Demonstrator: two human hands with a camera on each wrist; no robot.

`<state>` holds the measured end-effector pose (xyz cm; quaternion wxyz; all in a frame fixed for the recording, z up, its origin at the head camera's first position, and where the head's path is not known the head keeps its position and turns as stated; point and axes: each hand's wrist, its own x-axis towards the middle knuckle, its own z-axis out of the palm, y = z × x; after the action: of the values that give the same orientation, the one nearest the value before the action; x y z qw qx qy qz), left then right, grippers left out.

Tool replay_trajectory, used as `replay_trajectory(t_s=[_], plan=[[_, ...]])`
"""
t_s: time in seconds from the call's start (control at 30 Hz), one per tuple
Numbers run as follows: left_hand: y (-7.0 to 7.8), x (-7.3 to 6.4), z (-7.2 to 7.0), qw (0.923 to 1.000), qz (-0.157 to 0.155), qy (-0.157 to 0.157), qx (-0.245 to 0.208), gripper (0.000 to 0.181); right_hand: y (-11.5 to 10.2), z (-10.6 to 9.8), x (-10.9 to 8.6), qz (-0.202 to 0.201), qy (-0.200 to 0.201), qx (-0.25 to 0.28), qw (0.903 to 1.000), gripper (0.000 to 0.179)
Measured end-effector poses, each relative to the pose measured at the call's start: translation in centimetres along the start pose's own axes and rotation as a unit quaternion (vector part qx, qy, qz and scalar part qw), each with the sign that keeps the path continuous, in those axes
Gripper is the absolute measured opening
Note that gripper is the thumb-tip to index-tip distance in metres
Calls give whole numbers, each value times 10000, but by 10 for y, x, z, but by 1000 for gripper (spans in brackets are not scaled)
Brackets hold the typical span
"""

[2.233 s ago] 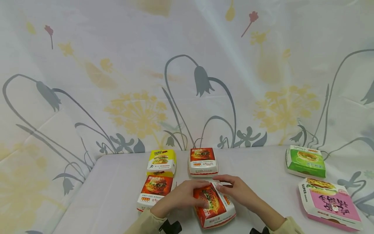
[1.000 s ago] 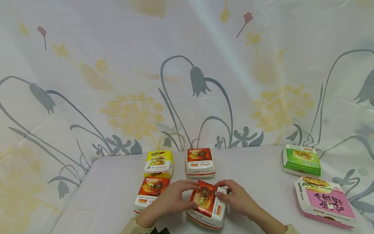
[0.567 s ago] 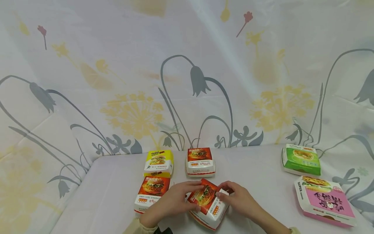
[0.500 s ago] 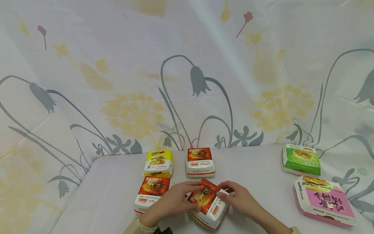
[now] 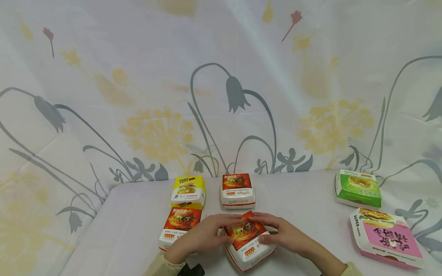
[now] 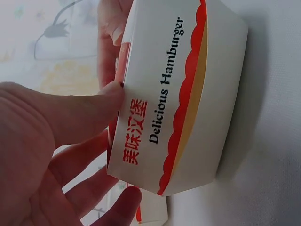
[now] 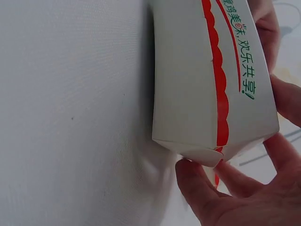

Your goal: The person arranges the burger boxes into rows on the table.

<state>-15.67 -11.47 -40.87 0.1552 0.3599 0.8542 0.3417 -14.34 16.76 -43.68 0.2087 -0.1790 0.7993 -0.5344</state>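
A red-and-white hamburger box (image 5: 248, 234) sits turned at an angle on the table, between my two hands. My left hand (image 5: 206, 234) grips its left side, thumb on the near top edge and fingers toward the far corner. On the other side my right hand (image 5: 284, 234) holds it, with fingers over the far edge and the thumb on the right part of the top. In the left wrist view, the box wall (image 6: 174, 94) reads "Delicious Hamburger", its lid fitted down. The right wrist view shows a fingertip at a small corner flap (image 7: 203, 155).
Left of the hands lie another red hamburger box (image 5: 181, 222) and a yellow one (image 5: 188, 189) behind it. A further red box (image 5: 237, 190) stands at the back middle. On the right are a green box (image 5: 359, 188) and a pink box (image 5: 388, 237). A patterned curtain (image 5: 138, 76) hangs behind.
The box has turned clockwise between the hands, its white strip coming round toward the near side. My right fingers have shifted from its right corner to reach across the far edge.
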Motion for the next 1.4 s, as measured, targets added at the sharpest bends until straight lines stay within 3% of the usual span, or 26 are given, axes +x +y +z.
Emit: replay_trajectory(t_s=[0.23, 0.4, 0.57, 0.73, 0.93, 1.2, 1.4], plan=[[0, -2, -1, 9986, -181, 437, 238, 45, -8, 11, -2, 376, 710, -208, 9966, 54], [1, -1, 1, 9983, -275, 503, 138, 44, -11, 19, -5, 456, 1161, -293, 9918, 55], [2, 2, 6, 9985, -202, 503, 91, 58, -14, 24, -7, 503, 1419, -412, 9877, 57], [0, 6, 13, 9976, 69, 532, 447, 72, -15, 27, -7, 519, 1575, -528, 9847, 57], [0, 7, 14, 9956, 131, 592, 711, 77, -16, 22, -8, 225, 1446, -542, 9877, 60], [0, 4, 10, 9963, -184, 500, 676, 77, -14, 20, -8, -11, 863, -162, 9961, 78], [4, 3, 10, 9940, 109, 303, 1049, 71, -11, 23, -5, 4, 873, -343, 9956, 79]])
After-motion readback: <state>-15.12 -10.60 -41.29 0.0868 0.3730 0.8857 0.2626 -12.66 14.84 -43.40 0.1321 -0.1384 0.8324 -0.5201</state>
